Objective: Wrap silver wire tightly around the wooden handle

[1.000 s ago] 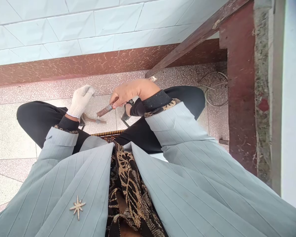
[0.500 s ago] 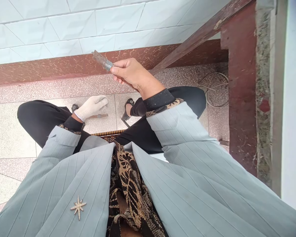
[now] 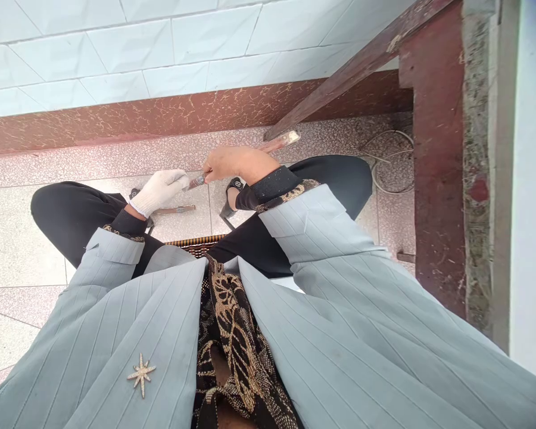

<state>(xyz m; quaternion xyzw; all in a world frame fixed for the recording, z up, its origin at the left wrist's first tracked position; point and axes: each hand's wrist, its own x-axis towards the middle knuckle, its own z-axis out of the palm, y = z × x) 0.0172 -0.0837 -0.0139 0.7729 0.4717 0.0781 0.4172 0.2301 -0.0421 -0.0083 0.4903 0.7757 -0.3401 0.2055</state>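
My bare right hand (image 3: 232,164) is closed around a wooden stick (image 3: 277,143). The stick slants from lower left to upper right, its pale end showing beyond my wrist. Thin metal wire (image 3: 198,180) is wound in tight coils near its left end. My left hand (image 3: 161,190), in a white knitted glove, is closed right at that end. Its fingertips appear pinched on the wire, though the strand is too fine to follow clearly. Below the glove, another thin brown stick (image 3: 178,210) with a band around it lies above the floor tiles, partly covered by the hand.
A tiled wall (image 3: 129,47) with a red-brown skirting (image 3: 138,122) rises ahead. To my right, a slanting wooden bar (image 3: 339,74) meets a dark red post (image 3: 440,179). A loose cable (image 3: 393,190) lies on the floor beside it. My knees are spread to both sides.
My right hand has swung down and turned over, bringing the wire-wound end from up near the skirting to the glove. The stick's pale end now points right. My left hand has shifted slightly.
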